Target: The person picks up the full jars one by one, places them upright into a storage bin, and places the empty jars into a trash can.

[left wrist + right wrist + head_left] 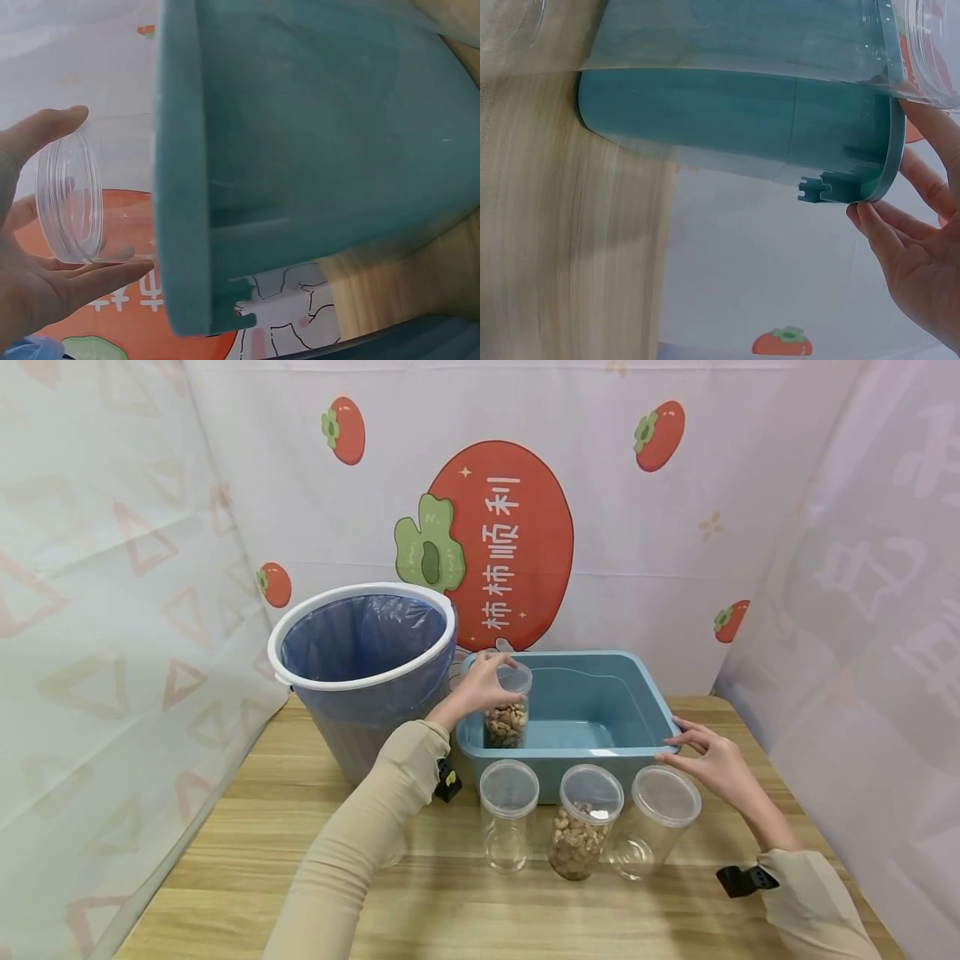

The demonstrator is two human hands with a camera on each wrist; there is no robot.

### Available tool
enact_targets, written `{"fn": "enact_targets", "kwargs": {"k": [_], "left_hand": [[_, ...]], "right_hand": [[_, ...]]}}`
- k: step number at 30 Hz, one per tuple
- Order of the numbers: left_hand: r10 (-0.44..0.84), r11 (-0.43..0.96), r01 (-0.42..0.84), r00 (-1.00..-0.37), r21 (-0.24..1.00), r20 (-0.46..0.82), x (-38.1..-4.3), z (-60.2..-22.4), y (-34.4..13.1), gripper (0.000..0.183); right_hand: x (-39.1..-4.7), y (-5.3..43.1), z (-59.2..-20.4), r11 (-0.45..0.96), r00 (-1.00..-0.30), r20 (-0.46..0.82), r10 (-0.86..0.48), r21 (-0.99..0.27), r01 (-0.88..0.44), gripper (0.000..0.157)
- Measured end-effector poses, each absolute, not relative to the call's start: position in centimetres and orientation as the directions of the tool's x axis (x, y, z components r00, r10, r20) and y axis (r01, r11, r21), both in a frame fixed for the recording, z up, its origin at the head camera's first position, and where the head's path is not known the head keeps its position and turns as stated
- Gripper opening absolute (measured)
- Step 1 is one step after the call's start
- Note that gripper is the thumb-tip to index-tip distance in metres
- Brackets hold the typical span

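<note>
My left hand (pixel 482 685) grips a clear lidded jar (pixel 506 727) near its top, thumb and fingers spread round the lid. Nuts fill the lower part of this jar, which stands at the left end inside a blue plastic tub (pixel 555 752). In the left wrist view the lid (pixel 69 199) sits between thumb and fingers, and the tub's wall hides the lower jar. At the tub's front right corner my right hand (pixel 708 764) holds the rim, thumb toward the front and fingers on the right side, seen also in the right wrist view (pixel 922 247).
Before the tub stand a clear jar (pixel 508 827) without contents, a jar of cashews (pixel 579 843) and another see-through jar (pixel 648 827), tilted in view. A bin (pixel 337 710) with a blue liner rises at the left. My left forearm partly hides another clear item (pixel 395 850).
</note>
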State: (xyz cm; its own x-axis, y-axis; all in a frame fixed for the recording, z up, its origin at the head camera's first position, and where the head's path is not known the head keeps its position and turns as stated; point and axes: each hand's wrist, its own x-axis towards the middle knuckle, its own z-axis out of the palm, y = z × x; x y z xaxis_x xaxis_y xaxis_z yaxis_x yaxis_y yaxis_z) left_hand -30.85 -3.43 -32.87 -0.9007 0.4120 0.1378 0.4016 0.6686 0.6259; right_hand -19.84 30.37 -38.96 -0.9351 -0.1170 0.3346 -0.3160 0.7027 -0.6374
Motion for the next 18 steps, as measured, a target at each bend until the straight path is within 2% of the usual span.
{"fn": "enact_targets", "kwargs": {"k": [18], "left_hand": [[0.479,0.691,0.406,-0.877,0.598,0.042,-30.5,-34.8,-3.4,0.055]], "right_hand": [[-19.8,30.3,-38.8,0.699,-0.935,0.336,-0.114,-0.641,-0.316,0.026]]}}
